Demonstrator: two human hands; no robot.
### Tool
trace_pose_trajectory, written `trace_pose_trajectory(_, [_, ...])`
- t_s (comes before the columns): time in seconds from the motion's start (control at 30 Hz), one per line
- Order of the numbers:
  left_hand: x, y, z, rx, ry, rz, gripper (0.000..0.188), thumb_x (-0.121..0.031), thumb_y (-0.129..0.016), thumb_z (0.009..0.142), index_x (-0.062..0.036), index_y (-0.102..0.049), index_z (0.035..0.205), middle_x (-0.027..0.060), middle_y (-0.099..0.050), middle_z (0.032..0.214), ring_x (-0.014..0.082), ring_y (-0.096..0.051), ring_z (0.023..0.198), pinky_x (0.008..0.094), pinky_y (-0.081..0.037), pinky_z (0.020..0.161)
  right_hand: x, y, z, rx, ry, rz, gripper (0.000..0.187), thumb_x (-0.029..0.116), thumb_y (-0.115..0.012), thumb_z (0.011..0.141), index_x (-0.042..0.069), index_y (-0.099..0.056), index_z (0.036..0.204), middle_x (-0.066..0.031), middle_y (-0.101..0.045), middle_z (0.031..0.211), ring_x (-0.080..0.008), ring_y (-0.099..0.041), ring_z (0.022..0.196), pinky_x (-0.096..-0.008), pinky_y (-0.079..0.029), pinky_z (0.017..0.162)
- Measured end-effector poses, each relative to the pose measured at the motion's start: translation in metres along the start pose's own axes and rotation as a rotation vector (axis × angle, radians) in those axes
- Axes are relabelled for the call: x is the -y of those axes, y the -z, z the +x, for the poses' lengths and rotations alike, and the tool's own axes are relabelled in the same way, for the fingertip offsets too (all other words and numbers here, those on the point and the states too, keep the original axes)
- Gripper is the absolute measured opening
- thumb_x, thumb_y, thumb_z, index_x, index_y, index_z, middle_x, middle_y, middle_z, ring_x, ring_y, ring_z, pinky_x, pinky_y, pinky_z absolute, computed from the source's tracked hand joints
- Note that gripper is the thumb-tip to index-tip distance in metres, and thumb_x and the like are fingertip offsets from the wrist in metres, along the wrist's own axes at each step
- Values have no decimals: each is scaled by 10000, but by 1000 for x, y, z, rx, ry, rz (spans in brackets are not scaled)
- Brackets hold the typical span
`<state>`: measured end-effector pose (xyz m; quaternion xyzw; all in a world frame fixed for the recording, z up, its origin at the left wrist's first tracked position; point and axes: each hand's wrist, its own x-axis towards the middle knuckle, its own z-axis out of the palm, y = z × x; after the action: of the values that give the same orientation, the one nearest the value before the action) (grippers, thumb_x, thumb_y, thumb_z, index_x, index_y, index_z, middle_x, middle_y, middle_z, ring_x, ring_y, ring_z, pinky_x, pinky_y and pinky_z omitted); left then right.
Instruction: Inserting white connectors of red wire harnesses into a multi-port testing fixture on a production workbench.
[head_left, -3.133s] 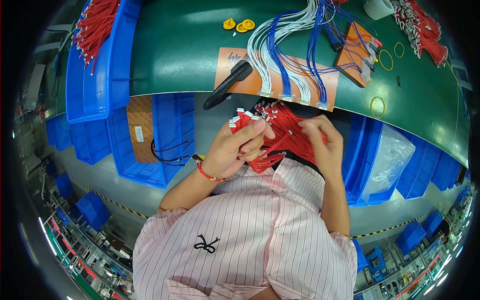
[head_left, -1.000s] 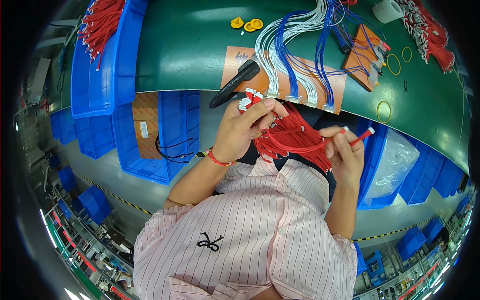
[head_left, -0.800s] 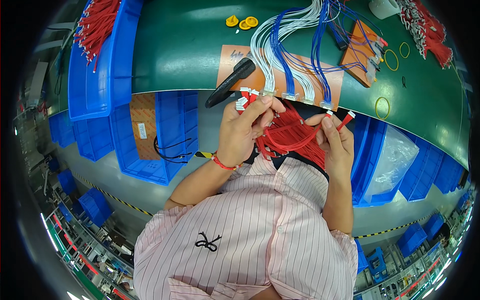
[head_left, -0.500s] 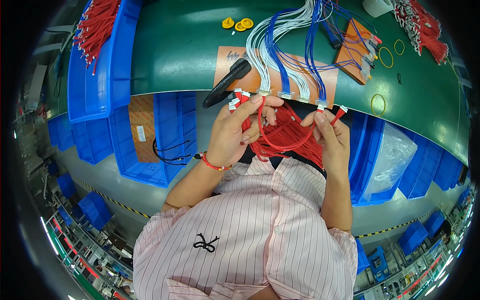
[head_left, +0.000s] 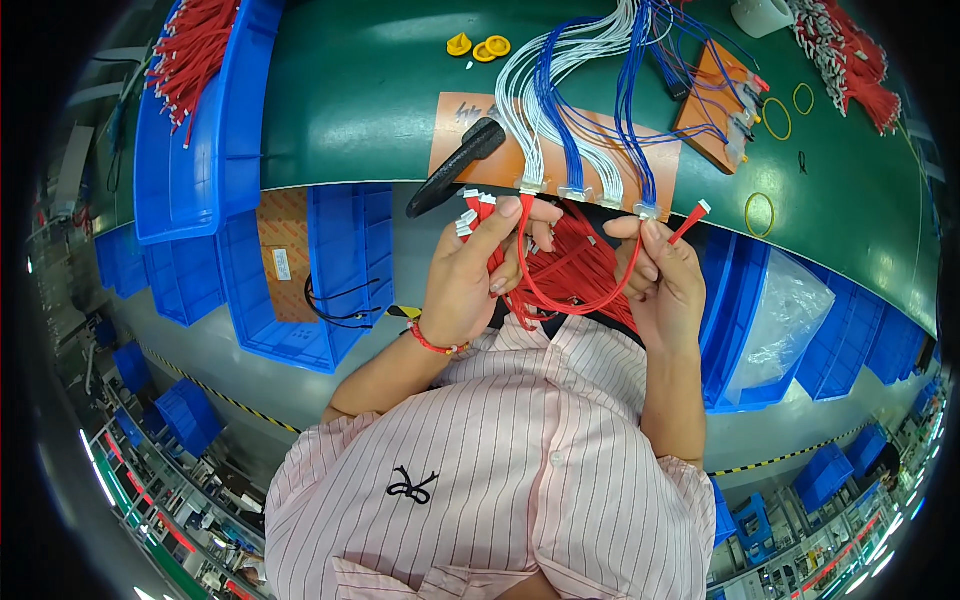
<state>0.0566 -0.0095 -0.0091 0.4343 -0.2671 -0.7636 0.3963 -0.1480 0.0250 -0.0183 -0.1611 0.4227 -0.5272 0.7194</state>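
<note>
- The left hand (head_left: 468, 262) has thumb and index finger pinched together on one end of the looped red cable (head_left: 580, 309); its other fingers curl loosely below, around more red leads.
- The white plugs (head_left: 466, 221) of those leads stick out past the left thumb, on the side away from the right hand.
- The right hand (head_left: 668, 290) pinches the loop's other end between thumb and index finger, its remaining fingers folded in.
- A red lead tipped with a white plug (head_left: 704, 207) juts from the right hand, pointing up and outward.
- Between the hands the red cable sags in a U, in front of a pile of red cables (head_left: 575, 258) at the person's lap.
- Its left end meets the connector of the white wires (head_left: 516, 95), its right end that of the blue wires (head_left: 628, 110); whether either is fully seated cannot be told.
- Those connectors lie along the near edge of an orange board (head_left: 452, 140) on the green desk (head_left: 350, 110).
- A black tool-like piece (head_left: 455, 170) overhangs the desk edge near the left hand.
</note>
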Motion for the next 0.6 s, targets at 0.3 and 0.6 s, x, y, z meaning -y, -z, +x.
trace_pose_trajectory(0.3, [-2,6,10,59,-18,41,395,-256,-434,1032,83,-634,1070,39,-570,736,14,-326,463,188,-266,444,11,13,-15,-125,81,-528,421,338,-442,1045,-7,-645,1174,79,-341,661,-9,-271,552,-195,-201,479])
trace_pose_trajectory(0.6, [-4,1,13,91,34,-10,394,-250,-420,1026,70,-651,1013,26,-538,659,28,-336,465,200,-263,451,3,-10,-10,-112,113,-494,363,283,-472,1043,-15,-671,1102,104,-368,651,2,-254,535,-202,-189,480])
